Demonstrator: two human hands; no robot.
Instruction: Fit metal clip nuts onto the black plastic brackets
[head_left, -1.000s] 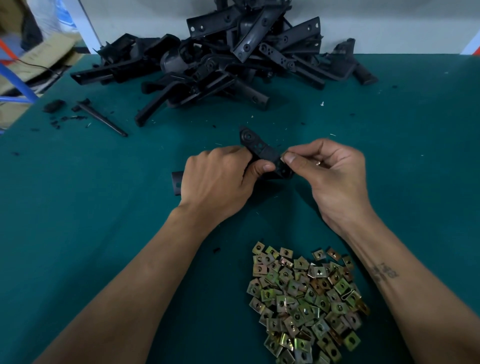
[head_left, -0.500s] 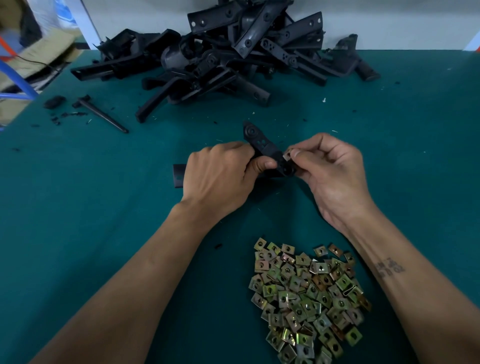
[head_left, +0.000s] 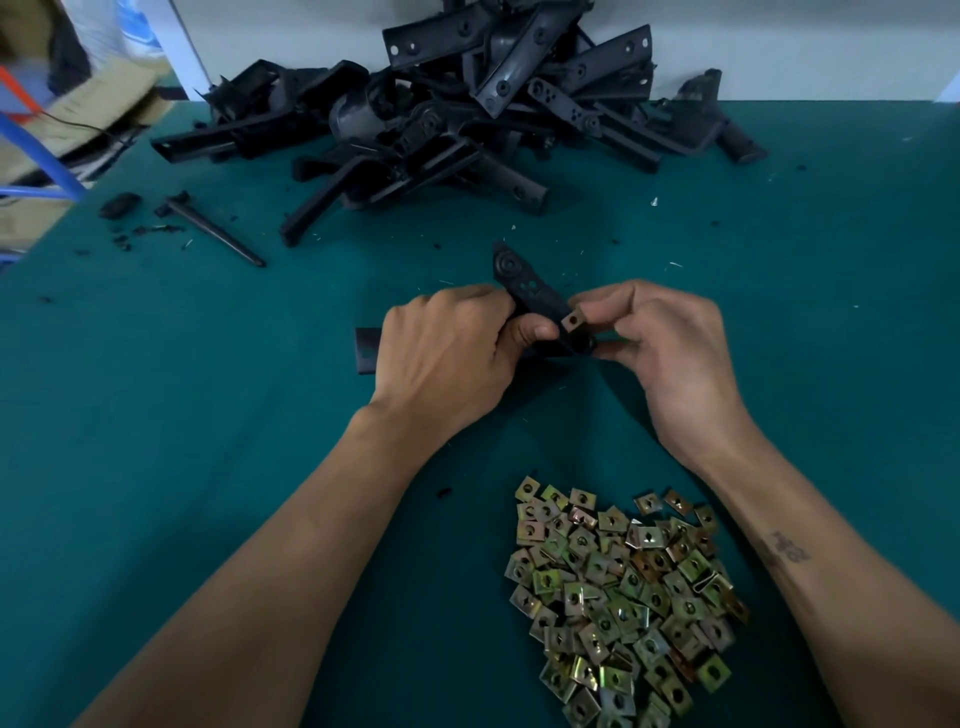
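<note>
A person works at a green table (head_left: 156, 415). At far left lie a loose black rod (head_left: 215, 231) and plastic scraps. At far centre is a pile of black brackets (head_left: 441, 114). Mid-table, the left hand (head_left: 447, 353) is curled around one black bracket (head_left: 535, 299), thumb pressing its side. Just right, the right hand (head_left: 670, 338) pinches a metal clip nut (head_left: 573, 322) at the bracket's edge. A heap of clip nuts (head_left: 623, 597) lies near, right of centre. The nut could go on crooked or spring from the fingertips if pushed at an angle.
</note>
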